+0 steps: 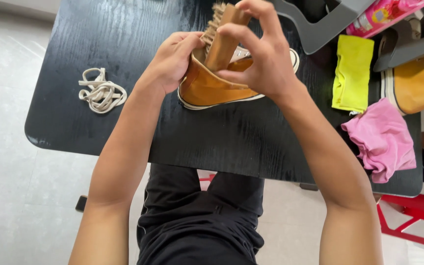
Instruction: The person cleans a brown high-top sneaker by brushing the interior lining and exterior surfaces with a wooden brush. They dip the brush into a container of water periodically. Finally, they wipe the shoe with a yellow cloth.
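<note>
An orange high-top sneaker (212, 88) with a white sole rests on the black table (123, 44). My left hand (172, 59) grips its heel end. A wooden brush (222, 37) with pale bristles stands upright against the shoe's opening, and my right hand (263, 54) holds it with fingers wrapped round the handle. The toe of the shoe is hidden behind my right hand.
A coil of cream shoelaces (101, 93) lies at the table's left. At the right lie a yellow cloth (353, 73), a pink cloth (384, 140), a second orange sneaker (418, 83), a grey shoe stand (325, 22) and a pink bottle (384, 14). A red stool (413, 216) stands lower right.
</note>
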